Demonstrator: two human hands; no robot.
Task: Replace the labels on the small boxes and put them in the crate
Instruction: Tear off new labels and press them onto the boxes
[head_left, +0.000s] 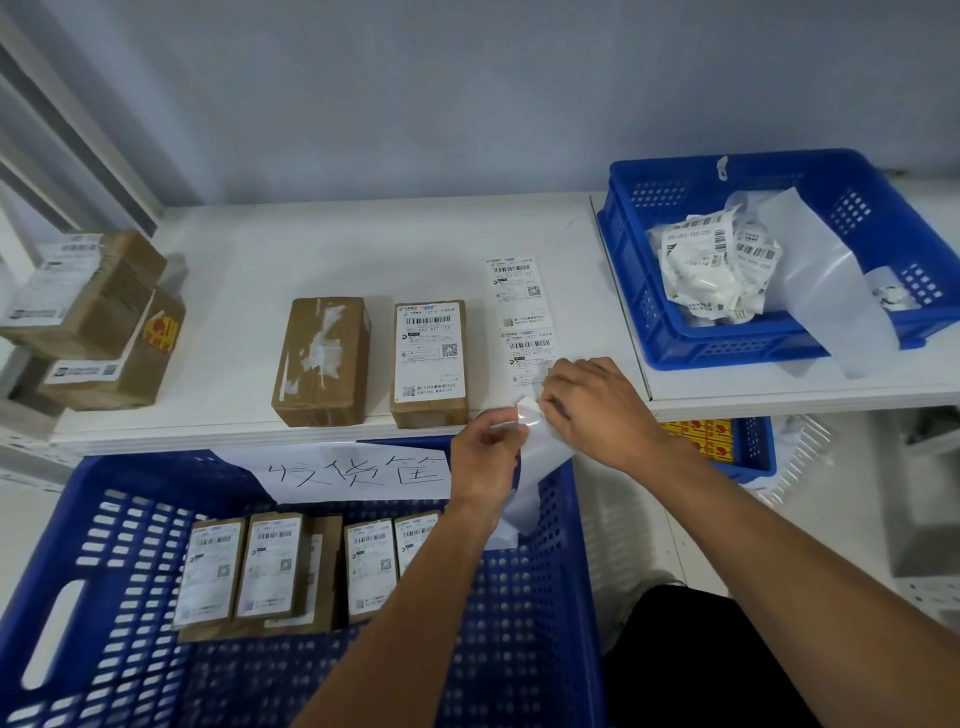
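Two small brown boxes stand side by side on the white shelf (234, 260): one with torn label remains (322, 358), one with a fresh white label (429, 358). A strip of new labels (517, 301) lies to their right. At the strip's near end my left hand (485, 457) pinches the glossy backing paper (540, 467), and my right hand (592, 405) pinches a label corner. Below, the large blue crate (130, 675) holds several labelled boxes (270, 566).
A second blue crate (727, 343) at the right holds crumpled old labels and backing strips. Two more brown boxes (98, 322) are stacked at the shelf's left end. A handwritten paper sign (353, 470) hangs on the big crate's far rim. A small blue bin (748, 447) sits under the right shelf.
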